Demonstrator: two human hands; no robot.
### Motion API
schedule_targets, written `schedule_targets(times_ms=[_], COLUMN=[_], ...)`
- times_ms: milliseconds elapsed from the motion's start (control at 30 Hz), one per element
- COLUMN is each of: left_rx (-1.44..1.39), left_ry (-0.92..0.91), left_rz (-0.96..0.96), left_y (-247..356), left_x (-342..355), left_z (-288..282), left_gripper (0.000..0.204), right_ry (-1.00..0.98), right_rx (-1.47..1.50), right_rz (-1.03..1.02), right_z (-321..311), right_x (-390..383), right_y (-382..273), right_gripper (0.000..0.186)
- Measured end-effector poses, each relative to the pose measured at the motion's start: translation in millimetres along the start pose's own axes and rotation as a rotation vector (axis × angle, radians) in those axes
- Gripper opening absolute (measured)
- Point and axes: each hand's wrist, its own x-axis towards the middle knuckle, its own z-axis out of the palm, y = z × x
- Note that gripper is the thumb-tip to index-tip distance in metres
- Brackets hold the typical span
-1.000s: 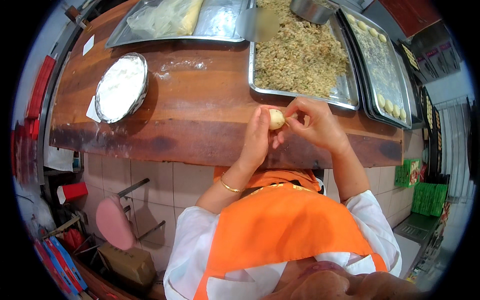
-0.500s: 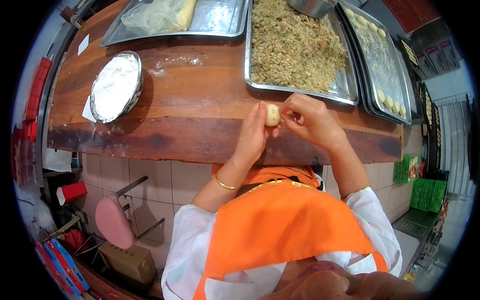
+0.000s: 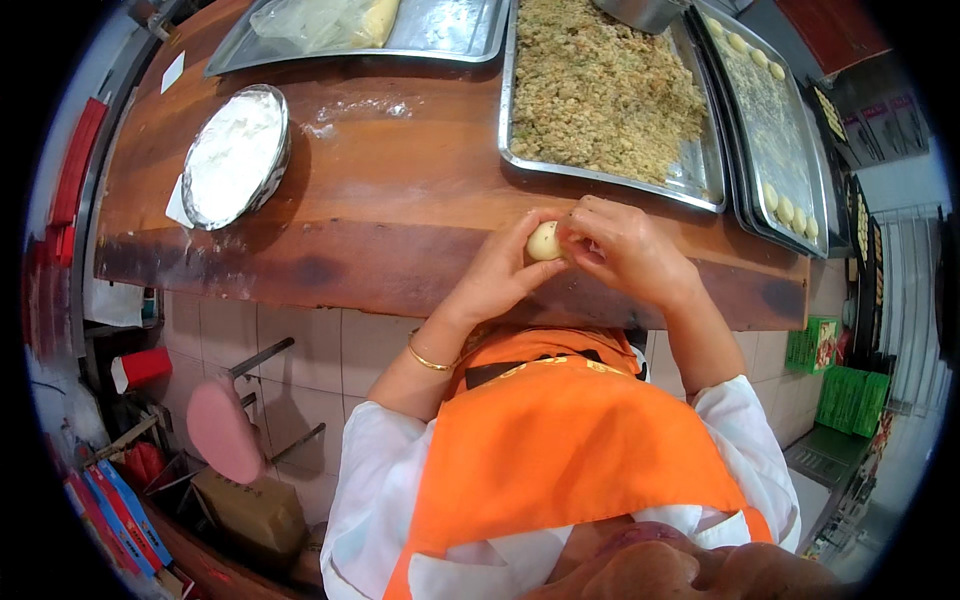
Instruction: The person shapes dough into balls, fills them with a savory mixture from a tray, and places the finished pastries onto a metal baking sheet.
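Note:
A small pale dough ball (image 3: 543, 242), faintly speckled, is held over the front edge of the wooden table (image 3: 390, 190). My left hand (image 3: 498, 272) cups it, thumb below and fingers around its far side. My right hand (image 3: 625, 250) has its fingers curled against the ball's right side, their tips partly hidden. Just beyond my hands lies a metal tray (image 3: 715, 195) spread with crumbly, green-flecked filling (image 3: 600, 110). To its right, a stack of trays (image 3: 760, 120) bears rows of pale dough pieces (image 3: 785, 210).
A foil-lined bowl of white flour (image 3: 230, 160) sits at the left, beside flour smudges. A tray (image 3: 450, 30) at the back holds a bagged dough slab (image 3: 310, 25). Below are a pink stool (image 3: 225, 430), green crates (image 3: 850, 400) and a cardboard box (image 3: 250, 520).
My left hand has turned over and shifted left, its thumb now under the ball instead of upright beside it. My right fingers are curled closer round the ball's side.

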Motion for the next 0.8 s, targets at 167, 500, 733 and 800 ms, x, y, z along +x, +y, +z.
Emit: schedule_targets(times_ms=[167,500,733,800], left_rx=[0.362,0.865,0.367,0.271], left_ry=[0.249,0.577,0.504,0.542], left_rz=[0.287,0.24,-0.05,-0.076], left_y=[2,-34,-18,-10], left_x=[-17,-52,-45,-28], left_z=[-19,-54,-70,-80], left_gripper=[0.046,0.044,0.044,0.054], right_ry=[0.139,0.204,0.43,0.474], right_rx=[0.646,-0.143,-0.004,0.048], right_rz=[0.283,0.023,0.144,0.175], right_z=[19,89,59,58], right_x=[10,3,-37,-49], right_y=[-6,35,34,35], right_gripper=[0.014,0.031,0.037,0.035])
